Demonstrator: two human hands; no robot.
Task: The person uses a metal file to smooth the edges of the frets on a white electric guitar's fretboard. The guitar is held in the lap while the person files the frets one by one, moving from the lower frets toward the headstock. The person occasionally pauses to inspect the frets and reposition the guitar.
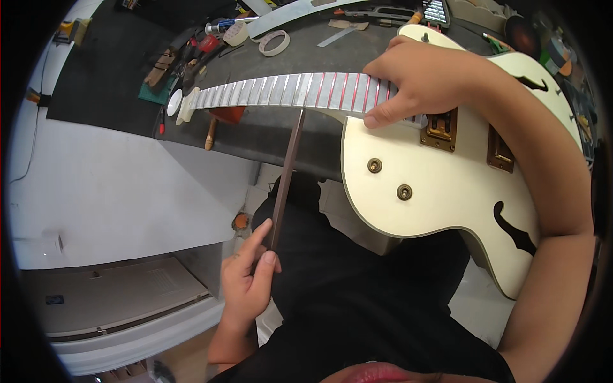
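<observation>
1. Black shirt (pixel 370 319), foreground.
2. Left grip (pixel 248 277): clamped on brown bar (pixel 287 179).
3. Right grip (pixel 426 76): thumb and fingers apart across fretboard (pixel 281 90).
4. Cream guitar (pixel 440 191), overlapping dark surface (pixel 306 60).

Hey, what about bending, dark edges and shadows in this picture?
Head view: black fisheye rim all round, and the guitar neck appears bowed, likely partly from the lens; head view: a soft grey shadow crosses the white panel below the dark workbench; head view: clutter near the upper-right rim looks soft.
</observation>
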